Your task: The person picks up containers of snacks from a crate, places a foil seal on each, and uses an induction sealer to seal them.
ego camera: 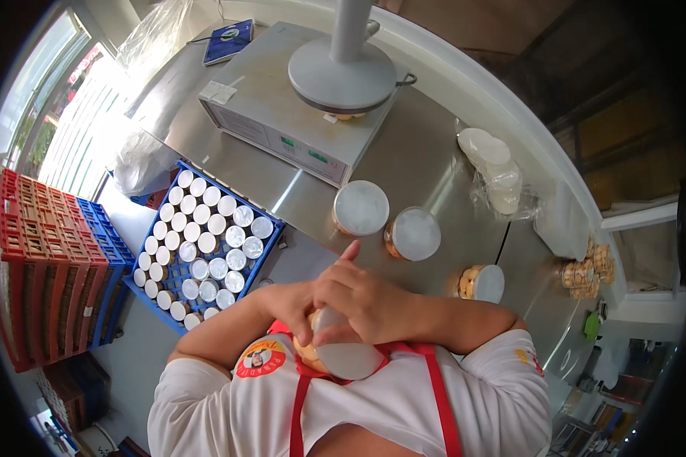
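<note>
Close to my chest, a clear round jar (346, 360) of light-brown food pieces with a whitish disc-like top is held tilted between both hands. My left hand (294, 311) grips its near-left side, the thumb against the wall. Over its top lie the bent fingers of my right hand (357, 300), partly overlapping the left fingers. Beyond the hands, two similar jars, one (361, 208) and another (416, 234), stand on the steel table. A third jar (481, 284) is by my right forearm.
A grey boxed machine (286, 125) with green displays stands ahead, a round grey head (343, 74) above it over a jar. At left are a blue crate (274, 245) of small capped jars and stacked red and blue crates (51, 228). White discs (486, 151) in plastic lie at right.
</note>
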Motion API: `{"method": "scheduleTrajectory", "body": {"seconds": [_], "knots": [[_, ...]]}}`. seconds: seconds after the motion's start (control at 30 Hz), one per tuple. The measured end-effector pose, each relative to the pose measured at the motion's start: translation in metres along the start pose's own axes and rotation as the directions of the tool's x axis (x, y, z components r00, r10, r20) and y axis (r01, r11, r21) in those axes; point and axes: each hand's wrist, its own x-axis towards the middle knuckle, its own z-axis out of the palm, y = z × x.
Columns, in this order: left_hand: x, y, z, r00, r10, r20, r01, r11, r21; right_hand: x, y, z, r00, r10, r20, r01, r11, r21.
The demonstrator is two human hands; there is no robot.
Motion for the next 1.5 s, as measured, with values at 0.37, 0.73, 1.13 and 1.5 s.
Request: {"method": "scheduleTrajectory", "body": {"seconds": [0.37,0.73,1.13,1.5], "knots": [[0.059,-0.007,0.011,0.96,-0.136,0.246,0.194,0.954,-0.23,-0.059,-0.014,-0.021,0.944,-0.088,-0.319,0.025,0.981,-0.195],[0.161,-0.061,-0.059,0.847,-0.121,-0.518,0.321,0.892,0.316,-0.14,-0.021,-0.13,0.699,-0.235,-0.675,-0.206,0.838,-0.505],[0.2,-0.134,-0.111,0.751,-0.274,-0.601,0.643,0.509,0.572,-0.13,0.013,-0.111,0.831,-0.262,-0.49,0.016,0.893,-0.45],[0.086,-0.002,0.043,0.777,-0.038,-0.629,0.44,0.746,0.499,-0.103,0.013,-0.039,0.785,0.015,-0.619,-0.228,0.936,-0.266]]}}
